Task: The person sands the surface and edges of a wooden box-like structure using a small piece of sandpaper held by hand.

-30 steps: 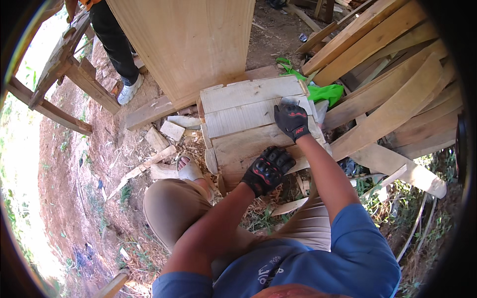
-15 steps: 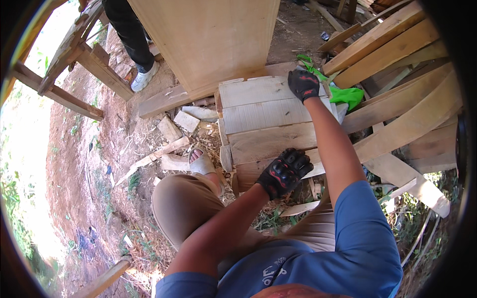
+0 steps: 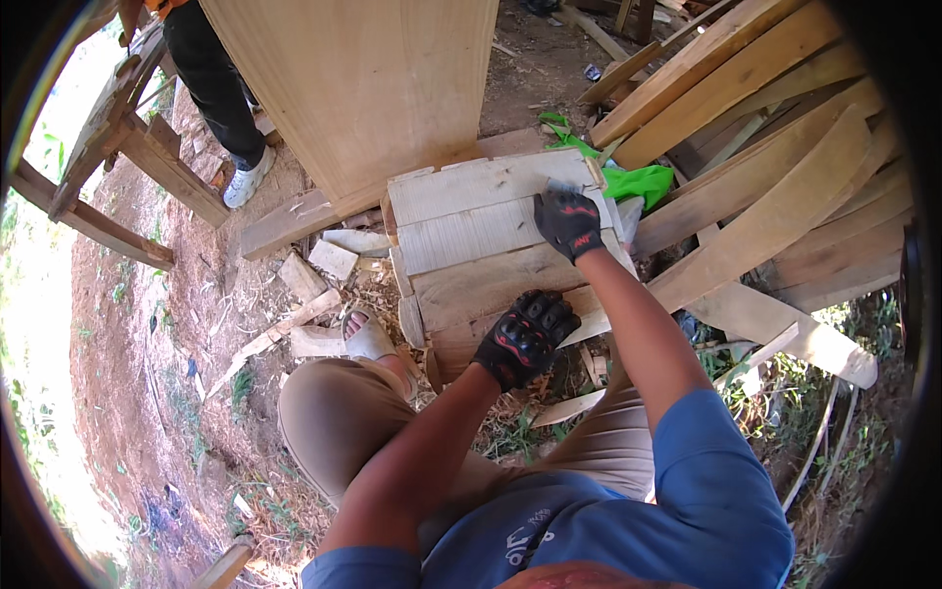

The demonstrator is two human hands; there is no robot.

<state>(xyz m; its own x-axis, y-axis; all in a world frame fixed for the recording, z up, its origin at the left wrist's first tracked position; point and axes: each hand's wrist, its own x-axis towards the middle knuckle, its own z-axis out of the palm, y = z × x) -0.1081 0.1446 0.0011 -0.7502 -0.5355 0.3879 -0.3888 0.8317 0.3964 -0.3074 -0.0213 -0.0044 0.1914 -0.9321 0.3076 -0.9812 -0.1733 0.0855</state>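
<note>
My gloved left hand [image 3: 523, 337] grips the near edge of the pale slatted wooden panel [image 3: 481, 231], my right hand [image 3: 569, 222] presses flat on top; repositioning looks underway, unfinished.

dirt ground [image 3: 147, 373] (sunlit) | stacked planks [image 3: 775, 187] | large plywood panel [image 3: 363, 88]
</note>
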